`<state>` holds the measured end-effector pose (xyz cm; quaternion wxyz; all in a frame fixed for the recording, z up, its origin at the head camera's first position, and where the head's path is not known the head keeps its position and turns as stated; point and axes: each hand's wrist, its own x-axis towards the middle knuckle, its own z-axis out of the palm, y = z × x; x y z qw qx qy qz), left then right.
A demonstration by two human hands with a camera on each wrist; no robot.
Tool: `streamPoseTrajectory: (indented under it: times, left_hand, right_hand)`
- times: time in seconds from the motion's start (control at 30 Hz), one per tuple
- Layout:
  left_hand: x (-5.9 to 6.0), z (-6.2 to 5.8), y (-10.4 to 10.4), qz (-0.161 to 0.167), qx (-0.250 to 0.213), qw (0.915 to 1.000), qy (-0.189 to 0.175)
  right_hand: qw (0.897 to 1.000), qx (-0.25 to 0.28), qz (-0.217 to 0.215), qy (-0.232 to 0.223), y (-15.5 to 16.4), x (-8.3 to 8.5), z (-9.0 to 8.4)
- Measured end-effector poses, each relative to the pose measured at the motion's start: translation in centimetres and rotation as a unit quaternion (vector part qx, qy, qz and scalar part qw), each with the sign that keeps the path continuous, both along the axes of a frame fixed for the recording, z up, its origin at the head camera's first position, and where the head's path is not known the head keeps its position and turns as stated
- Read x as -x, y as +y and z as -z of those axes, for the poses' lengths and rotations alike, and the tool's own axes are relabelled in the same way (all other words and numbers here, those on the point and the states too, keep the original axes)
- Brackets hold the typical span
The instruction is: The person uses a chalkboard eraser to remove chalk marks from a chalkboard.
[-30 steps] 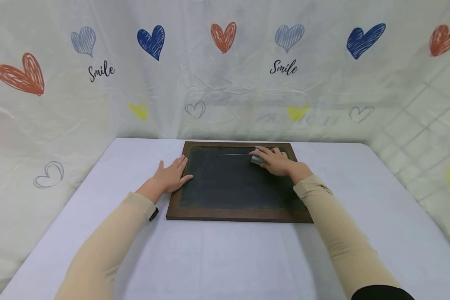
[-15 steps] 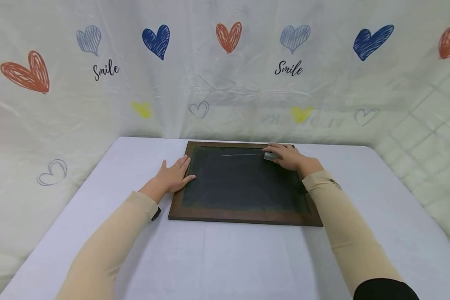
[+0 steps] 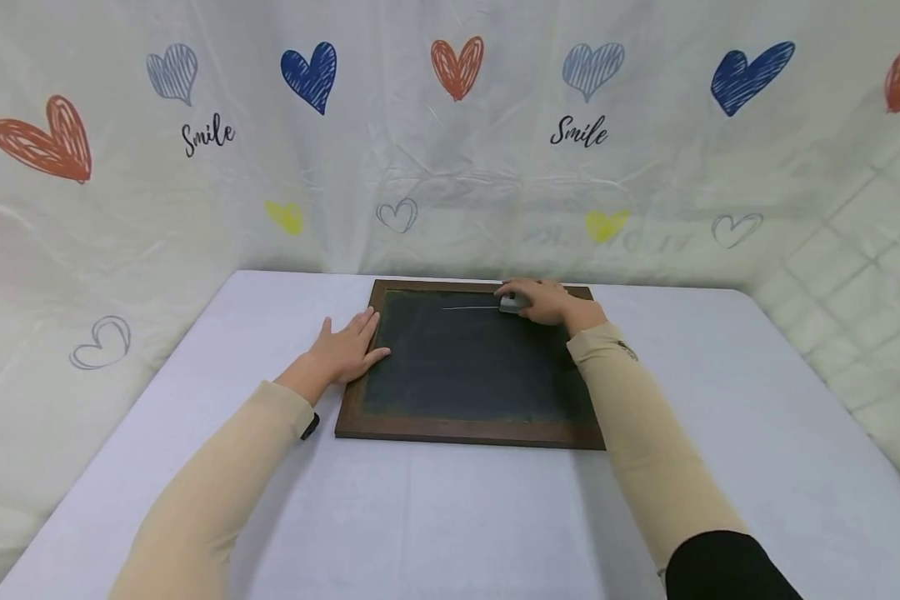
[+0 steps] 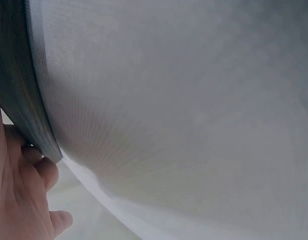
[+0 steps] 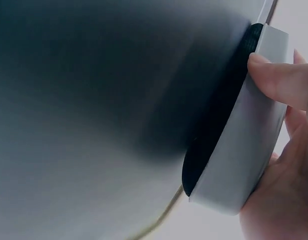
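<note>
Chalkboard (image 3: 468, 358): dark slate in a brown wooden frame, lying flat on the table (image 3: 450, 508), toward the far middle of the surface. A thin pale chalk line (image 3: 468, 307) runs left to right near its far edge.

Eraser (image 3: 512, 303): small, grey-white plastic back with a black felt pad. It sits pad-down on the slate at the far edge, right of centre, at the right end of the chalk line. In the right wrist view the eraser (image 5: 243, 135) shows its pale shell above the dark felt, pressed against the board.

Right hand (image 3: 542, 301): grip closed around the eraser, fingers (image 5: 276, 80) curled over its back and side, palm behind it. The forearm, in a beige sleeve, crosses the right part of the board.

Left hand (image 3: 342, 351): grip open, fingers straight, lying flat on the left edge of the frame with the palm on the table beside it. In the left wrist view the hand (image 4: 21, 200) lies against the dark frame edge.

Table: covered in a pale lilac cloth.

Backdrop (image 3: 450, 142): white sheet printed with red, blue, grey and yellow hearts and the word "Smile", hung behind and to both sides of the table.
</note>
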<state>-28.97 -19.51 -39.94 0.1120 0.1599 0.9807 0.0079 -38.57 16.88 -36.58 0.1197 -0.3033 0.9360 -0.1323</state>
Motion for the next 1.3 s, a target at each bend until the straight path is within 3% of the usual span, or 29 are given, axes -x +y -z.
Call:
streamPoseTrajectory:
  times: [0.37, 0.57, 0.8, 1.0, 1.3]
  left_hand:
    - [0.3, 0.3, 0.2, 0.000, 0.003, 1.0000, 0.000]
    - [0.2, 0.2, 0.2, -0.005, 0.012, 0.9999, 0.002]
    - [0.0, 0.1, -0.1, -0.003, 0.003, 1.0000, -0.003]
    - [0.0, -0.1, -0.3, -0.005, 0.006, 1.0000, 0.003]
    - [0.2, 0.4, 0.0, 0.000, 0.009, 0.9999, 0.005]
  right_hand:
    - [0.999, -0.023, -0.044, 0.003, -10.3, -0.3, 0.6]
    - [0.998, -0.027, -0.050, 0.013, -12.0, -0.7, 0.7]
    - [0.999, -0.012, -0.050, -0.001, -9.5, -0.1, 0.6]
    - [0.998, 0.019, -0.056, 0.011, -4.2, 0.4, 0.4]
    - [0.999, 0.044, -0.023, 0.007, 2.7, -0.3, 0.4]
